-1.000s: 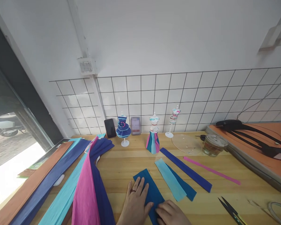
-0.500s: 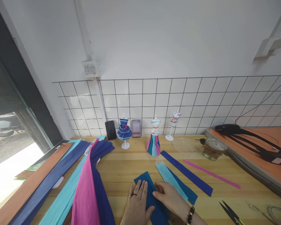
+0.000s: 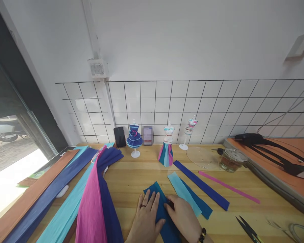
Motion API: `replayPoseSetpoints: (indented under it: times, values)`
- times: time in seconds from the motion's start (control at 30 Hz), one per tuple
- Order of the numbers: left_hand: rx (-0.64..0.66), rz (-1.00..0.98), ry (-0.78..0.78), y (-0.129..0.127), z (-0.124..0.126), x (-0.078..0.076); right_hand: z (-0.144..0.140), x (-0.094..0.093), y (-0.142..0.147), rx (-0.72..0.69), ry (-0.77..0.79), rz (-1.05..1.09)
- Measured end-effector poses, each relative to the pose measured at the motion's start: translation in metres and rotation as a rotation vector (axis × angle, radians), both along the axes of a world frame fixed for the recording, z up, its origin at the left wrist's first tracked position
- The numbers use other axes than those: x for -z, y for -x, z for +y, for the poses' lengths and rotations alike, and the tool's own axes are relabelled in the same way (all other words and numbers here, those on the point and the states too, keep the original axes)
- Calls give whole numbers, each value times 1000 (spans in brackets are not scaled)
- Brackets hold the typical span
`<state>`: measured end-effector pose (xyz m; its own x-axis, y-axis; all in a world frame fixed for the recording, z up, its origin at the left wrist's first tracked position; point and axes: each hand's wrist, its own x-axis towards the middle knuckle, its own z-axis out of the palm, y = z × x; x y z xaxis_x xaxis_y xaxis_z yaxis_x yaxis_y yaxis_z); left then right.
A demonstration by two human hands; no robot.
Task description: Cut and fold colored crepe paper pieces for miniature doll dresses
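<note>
A teal strip of crepe paper (image 3: 170,226) lies at the front of the wooden table, slanting away from me. My left hand (image 3: 148,216) rests flat on it, fingers stretched out and a ring on one finger. At the strip's right edge, my right hand (image 3: 183,214) has its fingers curled in, with the thumb against the paper; its fingertips are partly hidden. Just beyond the right hand are a light blue paper piece (image 3: 183,192) and another teal piece (image 3: 201,204), overlapping each other.
Long crepe paper strips, one pink (image 3: 92,209), cover the left side. Small dress forms, one in a blue dress (image 3: 134,136), stand along the wall beside a phone (image 3: 120,137). Scissors (image 3: 248,229), a glass jar (image 3: 233,159) and an orange board (image 3: 288,152) lie to the right.
The camera view has shifted slightly. My right hand has moved a little forward along the paper's edge, while my left hand stays flat on it.
</note>
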<state>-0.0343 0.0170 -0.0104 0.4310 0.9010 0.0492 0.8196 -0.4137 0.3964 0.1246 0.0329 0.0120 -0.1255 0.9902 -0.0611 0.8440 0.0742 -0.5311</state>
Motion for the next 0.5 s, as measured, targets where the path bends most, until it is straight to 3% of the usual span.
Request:
replayPoseSetpoints:
  times: [0.5]
  values:
    - [-31,13,-57,-1,0,4,-10,-3,4,-30,88,-18]
